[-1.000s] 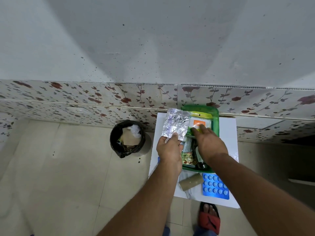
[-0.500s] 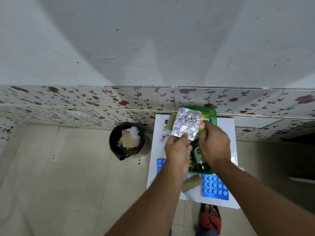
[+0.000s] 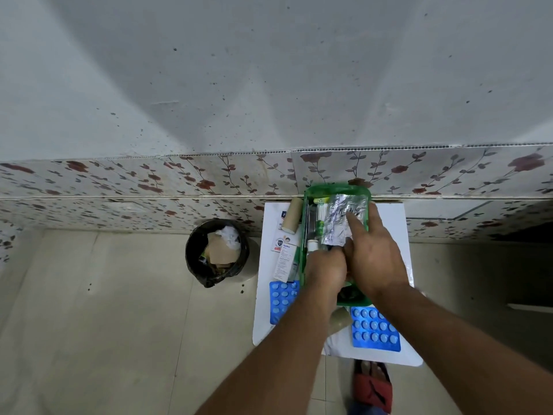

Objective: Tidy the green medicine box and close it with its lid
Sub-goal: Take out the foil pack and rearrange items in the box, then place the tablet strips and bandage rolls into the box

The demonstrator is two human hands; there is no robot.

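Green medicine box on the white tabletop, against the wall.
Right hand presses a foil strip inside, fingers spread; left hand hides the box's middle, its grip unreadable.

One head-worn wide view looks steeply down, near, at the white table.

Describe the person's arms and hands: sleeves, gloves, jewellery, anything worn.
Both forearms are bare, with no sleeves in view. The left hand and right hand wear no gloves, and no watch, bracelet or ring shows on the wrists or fingers.
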